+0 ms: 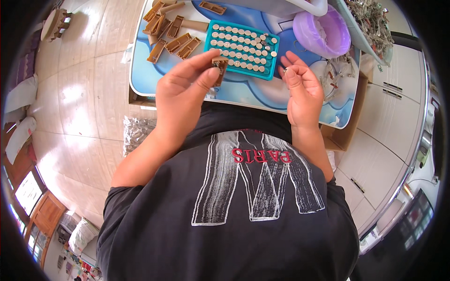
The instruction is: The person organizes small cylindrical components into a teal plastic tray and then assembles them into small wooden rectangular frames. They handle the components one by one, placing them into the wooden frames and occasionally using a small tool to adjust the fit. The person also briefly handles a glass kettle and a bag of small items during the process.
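My left hand (187, 86) is closed on a small brown plastic case (221, 70), held upright between thumb and fingers, with some metal showing on its side. To its right, my right hand (302, 86) is raised over the table with thumb and forefinger pinched on a tiny silvery piece (285, 70), too small to name. Beyond both hands lies a teal tray (241, 71) with rows of round silvery discs (239, 47). At the tray's right end some discs lie loose and out of line. Several more brown cases (178, 43) lie in a loose pile to the tray's left.
The table (253, 96) has a blue and white patterned top. A purple basket (300, 28) stands at the far right, near a grey bin (375, 33) heaped with metal parts. Clear plastic with small parts (335, 77) lies below the basket. A cardboard box (344, 133) sits under the table's right edge.
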`<act>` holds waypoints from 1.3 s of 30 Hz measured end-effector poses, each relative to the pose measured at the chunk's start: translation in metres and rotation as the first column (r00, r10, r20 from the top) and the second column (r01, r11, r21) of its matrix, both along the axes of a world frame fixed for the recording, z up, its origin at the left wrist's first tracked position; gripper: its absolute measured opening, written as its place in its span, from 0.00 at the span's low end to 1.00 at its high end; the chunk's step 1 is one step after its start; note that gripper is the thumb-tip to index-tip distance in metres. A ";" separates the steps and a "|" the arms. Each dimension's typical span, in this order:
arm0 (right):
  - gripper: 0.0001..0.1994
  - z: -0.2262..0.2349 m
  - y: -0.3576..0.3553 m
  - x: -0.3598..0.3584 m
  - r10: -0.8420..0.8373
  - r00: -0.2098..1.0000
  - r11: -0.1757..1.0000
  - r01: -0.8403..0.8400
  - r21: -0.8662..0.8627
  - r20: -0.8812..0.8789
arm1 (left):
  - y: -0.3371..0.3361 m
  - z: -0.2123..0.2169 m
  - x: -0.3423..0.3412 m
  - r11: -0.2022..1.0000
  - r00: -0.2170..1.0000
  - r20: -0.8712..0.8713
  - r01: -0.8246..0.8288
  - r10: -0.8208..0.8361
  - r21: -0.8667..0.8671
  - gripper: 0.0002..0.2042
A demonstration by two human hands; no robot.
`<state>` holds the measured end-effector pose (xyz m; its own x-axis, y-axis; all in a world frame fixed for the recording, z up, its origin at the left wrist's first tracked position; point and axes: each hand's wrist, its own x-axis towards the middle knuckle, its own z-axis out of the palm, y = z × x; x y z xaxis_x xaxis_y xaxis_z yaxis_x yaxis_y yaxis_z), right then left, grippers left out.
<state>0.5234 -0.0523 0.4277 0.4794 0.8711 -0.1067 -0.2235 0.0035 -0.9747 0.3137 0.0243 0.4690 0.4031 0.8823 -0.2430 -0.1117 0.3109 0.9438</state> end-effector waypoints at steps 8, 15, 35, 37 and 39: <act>0.10 0.005 0.000 0.002 0.065 0.971 0.994 -0.083 -0.072 -0.232 | 0.019 -0.018 0.005 0.994 0.990 0.112 -0.080 0.087 -0.069 0.15; 0.07 -0.001 -0.005 0.015 0.034 0.975 0.998 -0.046 -0.047 -0.221 | 0.016 -0.017 0.021 0.998 0.992 0.119 -0.029 0.034 -0.050 0.15; 0.05 0.033 0.002 -0.004 -0.011 0.738 0.989 -0.090 0.115 0.675 | -0.007 -0.009 0.046 0.845 0.951 0.291 0.241 -0.107 -0.478 0.14; 0.06 0.030 0.006 -0.005 -0.040 0.648 0.977 -0.134 0.166 0.761 | -0.008 -0.012 0.048 0.847 0.949 0.291 0.250 -0.120 -0.468 0.14; 0.07 0.027 0.006 -0.005 -0.044 0.578 0.967 -0.180 0.180 0.815 | -0.009 -0.015 0.049 0.847 0.940 0.318 0.268 -0.125 -0.459 0.14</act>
